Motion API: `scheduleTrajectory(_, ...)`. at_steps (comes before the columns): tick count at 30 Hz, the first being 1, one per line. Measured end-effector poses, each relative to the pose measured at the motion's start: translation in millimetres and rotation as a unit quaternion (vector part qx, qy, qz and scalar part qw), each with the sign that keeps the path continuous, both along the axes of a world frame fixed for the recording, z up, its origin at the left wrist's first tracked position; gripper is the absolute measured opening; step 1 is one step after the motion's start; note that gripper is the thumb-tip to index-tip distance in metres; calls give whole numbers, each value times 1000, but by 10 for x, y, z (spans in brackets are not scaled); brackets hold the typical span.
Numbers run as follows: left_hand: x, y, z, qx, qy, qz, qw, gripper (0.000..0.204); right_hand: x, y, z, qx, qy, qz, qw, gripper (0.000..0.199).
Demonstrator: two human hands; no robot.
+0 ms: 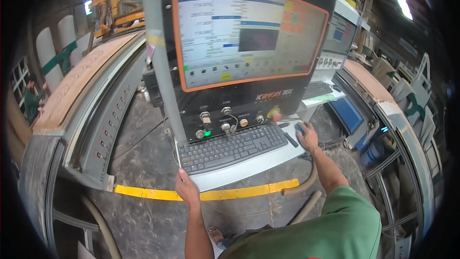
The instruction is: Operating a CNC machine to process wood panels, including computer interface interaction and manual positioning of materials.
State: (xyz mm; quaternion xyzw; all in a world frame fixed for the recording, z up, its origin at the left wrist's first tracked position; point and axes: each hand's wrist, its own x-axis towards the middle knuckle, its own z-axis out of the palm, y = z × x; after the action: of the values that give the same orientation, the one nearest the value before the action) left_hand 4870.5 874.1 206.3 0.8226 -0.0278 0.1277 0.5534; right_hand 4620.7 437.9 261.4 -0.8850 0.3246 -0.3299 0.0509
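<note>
My right hand [308, 137] rests over a small blue computer mouse [299, 128] at the right end of a pale keyboard shelf [239, 171]. My left hand [187, 186] holds the shelf's front left corner, its thumb up along the edge. Between the hands lies a black keyboard [235, 147] on the shelf, with a small dark stick-shaped thing [291, 139] next to it. Above stands a black control cabinet with an orange-framed screen [254, 36] showing software windows. Below the screen are a lit green button [207, 134], sockets, a plugged cable and a red emergency stop knob [276, 115].
Long machine beds bearing wooden boards [88, 74] run along both sides. Another control console [335, 43] stands behind at the right. A yellow strip [153, 194] and hoses [306, 206] lie on the grey floor. Another person [32, 98] is at the far left.
</note>
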Motion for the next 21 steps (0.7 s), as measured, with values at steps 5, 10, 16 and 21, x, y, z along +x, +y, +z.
scheduleTrajectory(5,-13,-106,79,6,28,-31,999,55,-143,30,122,10,1,-1,1000,37)
scheduleTrajectory(10,-14,-59,76,11,36,-30,999,56,-153,107,151,0,18,-3,1000,39)
scheduleTrajectory(16,-4,-46,78,5,24,-26,999,57,-150,108,151,-14,35,-13,999,39)
scheduleTrajectory(21,-4,-78,105,2,28,-29,999,58,-174,2,47,-27,39,-28,999,39)
